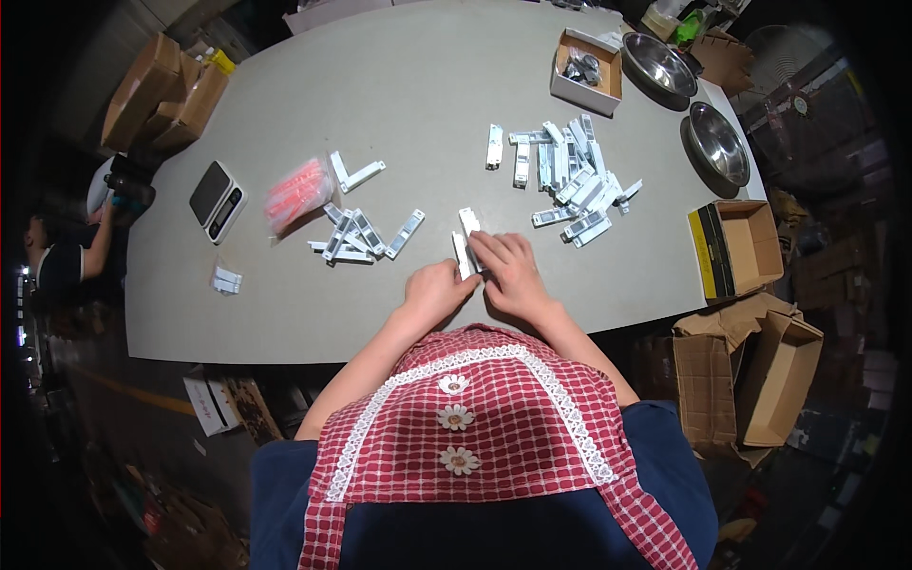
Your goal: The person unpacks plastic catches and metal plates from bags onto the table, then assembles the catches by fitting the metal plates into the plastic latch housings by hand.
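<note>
Close to the table's near edge, my left hand (439, 293) is closed, pinching the lower end of a slim white bar-shaped piece (460, 255). My right hand (514, 275) bends its fingers over a second white bar (468, 218) right beside the first; the two bars lie nearly parallel. My fingers hide their lower parts, so whether they are joined cannot be told. Rightward and farther off lies a heap of similar white and grey bars (575, 171). A smaller group of bars (351, 233) rests left of my hands.
On the left are a kitchen scale (218, 201), a clear bag of pinkish-red pieces (297, 197) and a small plastic packet (226, 278). At the right stand an open white box (587, 95), two steel bowls (655, 65) and a black-yellow carton (712, 252). Another person (66, 252) is at far left.
</note>
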The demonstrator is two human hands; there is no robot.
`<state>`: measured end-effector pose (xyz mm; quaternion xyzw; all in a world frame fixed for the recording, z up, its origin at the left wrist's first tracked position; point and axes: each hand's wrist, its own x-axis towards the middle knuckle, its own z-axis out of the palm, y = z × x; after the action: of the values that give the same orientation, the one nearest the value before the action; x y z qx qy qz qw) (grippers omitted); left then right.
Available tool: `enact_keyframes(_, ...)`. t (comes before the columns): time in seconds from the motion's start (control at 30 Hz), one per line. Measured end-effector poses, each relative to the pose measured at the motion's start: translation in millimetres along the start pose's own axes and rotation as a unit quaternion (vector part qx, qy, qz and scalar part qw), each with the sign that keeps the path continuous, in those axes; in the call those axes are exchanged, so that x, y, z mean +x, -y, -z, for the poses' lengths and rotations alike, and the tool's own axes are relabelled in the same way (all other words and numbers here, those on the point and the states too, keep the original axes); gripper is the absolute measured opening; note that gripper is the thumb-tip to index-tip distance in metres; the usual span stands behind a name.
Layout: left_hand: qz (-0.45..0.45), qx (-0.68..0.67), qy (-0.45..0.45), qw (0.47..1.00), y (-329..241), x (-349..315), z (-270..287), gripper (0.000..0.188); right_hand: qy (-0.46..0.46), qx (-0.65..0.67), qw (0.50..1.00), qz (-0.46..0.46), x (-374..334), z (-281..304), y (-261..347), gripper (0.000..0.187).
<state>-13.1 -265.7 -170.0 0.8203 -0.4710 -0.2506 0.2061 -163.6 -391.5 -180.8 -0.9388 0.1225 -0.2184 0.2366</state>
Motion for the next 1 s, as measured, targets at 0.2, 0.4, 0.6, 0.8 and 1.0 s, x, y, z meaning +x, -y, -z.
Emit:
enact_keyframes(0.2,0.027,-0.163,0.032,0.986,5,-4,-1,0.042,-0.165,-0.070,0.974,-0.135,3,1,-17,0.055)
enact_keyframes(0.4,-0.043,-0.246,0.070,0.966,-10,-17,4,0.038,0.029,0.548,0.773,-0.318,0,-19,-2,0.029)
enact_keyframes(0.6,-0.090,-0.129,0.189,0.969,-9,-20,19,0.028,0.065,0.459,0.821,-0.335,-8,-26,-7,0.025)
enact_keyframes(0.8,-0.115,-0.286,0.170,0.936,4,-21,5,0.028,0.008,0.593,0.723,-0.354,0,-17,0,0.026)
enact_keyframes(1.0,0.136,-0.552,0.105,0.816,7,-13,16,0.042,0.051,0.455,0.834,-0.308,1,1,19,0.026)
